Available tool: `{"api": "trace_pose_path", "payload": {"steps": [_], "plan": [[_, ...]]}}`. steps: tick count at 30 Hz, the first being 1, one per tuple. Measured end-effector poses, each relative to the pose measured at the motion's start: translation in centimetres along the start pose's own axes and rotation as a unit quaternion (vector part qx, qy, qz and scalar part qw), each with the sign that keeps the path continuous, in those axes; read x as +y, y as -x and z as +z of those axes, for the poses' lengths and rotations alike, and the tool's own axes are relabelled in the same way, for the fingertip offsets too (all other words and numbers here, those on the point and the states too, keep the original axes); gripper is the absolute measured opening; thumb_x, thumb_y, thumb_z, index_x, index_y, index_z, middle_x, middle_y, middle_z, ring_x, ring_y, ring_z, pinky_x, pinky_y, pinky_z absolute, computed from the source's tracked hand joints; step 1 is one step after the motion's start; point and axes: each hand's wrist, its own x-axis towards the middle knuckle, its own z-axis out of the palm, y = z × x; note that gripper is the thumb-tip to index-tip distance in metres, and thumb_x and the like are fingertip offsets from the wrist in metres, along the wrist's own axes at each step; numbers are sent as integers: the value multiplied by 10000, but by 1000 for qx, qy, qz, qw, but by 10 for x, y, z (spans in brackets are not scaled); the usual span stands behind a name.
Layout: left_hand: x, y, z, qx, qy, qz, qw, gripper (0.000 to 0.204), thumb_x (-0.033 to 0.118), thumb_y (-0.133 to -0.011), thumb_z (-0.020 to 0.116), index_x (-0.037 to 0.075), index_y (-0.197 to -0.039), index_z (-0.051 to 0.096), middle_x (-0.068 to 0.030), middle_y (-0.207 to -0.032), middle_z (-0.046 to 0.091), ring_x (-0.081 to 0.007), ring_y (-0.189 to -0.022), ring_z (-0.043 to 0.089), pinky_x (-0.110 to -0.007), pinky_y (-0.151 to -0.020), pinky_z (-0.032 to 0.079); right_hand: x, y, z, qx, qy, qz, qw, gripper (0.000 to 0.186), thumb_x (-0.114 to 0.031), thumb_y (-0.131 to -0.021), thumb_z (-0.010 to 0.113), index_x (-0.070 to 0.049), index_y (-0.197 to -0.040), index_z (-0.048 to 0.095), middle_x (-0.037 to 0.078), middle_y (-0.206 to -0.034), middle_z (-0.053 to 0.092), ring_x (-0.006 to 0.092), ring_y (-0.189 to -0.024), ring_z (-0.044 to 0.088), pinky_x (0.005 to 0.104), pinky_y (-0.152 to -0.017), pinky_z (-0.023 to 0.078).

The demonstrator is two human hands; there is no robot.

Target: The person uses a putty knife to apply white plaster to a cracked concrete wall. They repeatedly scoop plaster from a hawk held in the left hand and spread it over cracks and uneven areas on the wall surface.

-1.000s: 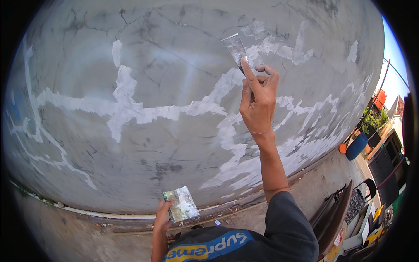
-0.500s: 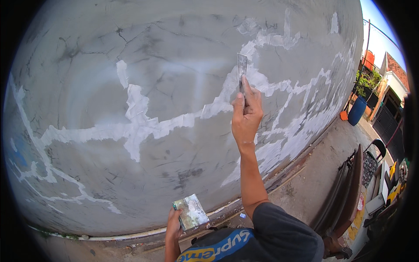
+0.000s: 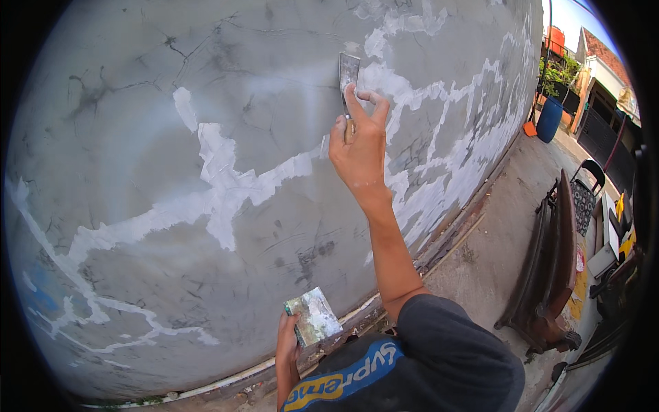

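My right hand (image 3: 362,147) is raised to the wall, fingers wrapped round the short wooden handle of a putty knife (image 3: 349,71). Its metal blade points upward, close against the grey wall (image 3: 274,103); whether it touches cannot be told. White filler (image 3: 223,182) runs in jagged bands over the cracks, some just right of the blade. Low down, my left hand (image 3: 287,336) grips a square board (image 3: 314,317) by its left edge. The board is smeared with white and greenish residue, and part of that hand is hidden behind it.
Thin dark cracks (image 3: 180,51) branch across the upper left wall. A pale pipe (image 3: 206,389) follows the wall's foot. On the right stand a dark wooden bench (image 3: 549,275), a patterned chair (image 3: 583,206) and a blue barrel (image 3: 550,119) beside potted plants.
My right hand and the putty knife have moved up and left, and the blade shows broader now. The view has shifted, while the left hand still holds the board low.
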Motion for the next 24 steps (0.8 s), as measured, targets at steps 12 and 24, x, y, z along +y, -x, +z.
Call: {"api": "trace_pose_path", "payload": {"steps": [12, 24], "plan": [[-1, -8, -9, -58, -21, -26, 998, 367, 116, -896, 499, 8, -1246, 477, -97, -1087, 590, -192, -969, 602, -337, -847, 508, -2, -32, -41, -52, 78, -2, 996, 402, -48, -810, 569, -34, -1206, 640, 117, -1146, 576, 157, -653, 546, 317, -669, 483], [0, -2, -8, -29, -22, -35, 999, 361, 129, -883, 506, 11, -1224, 487, -101, -1073, 597, -198, -945, 620, -343, -815, 529, 12, -21, -3, 25, 20, -1, 999, 382, -21, -836, 561, 30, -1211, 612, 121, -1185, 522, 154, -671, 545, 302, -666, 479]]}}
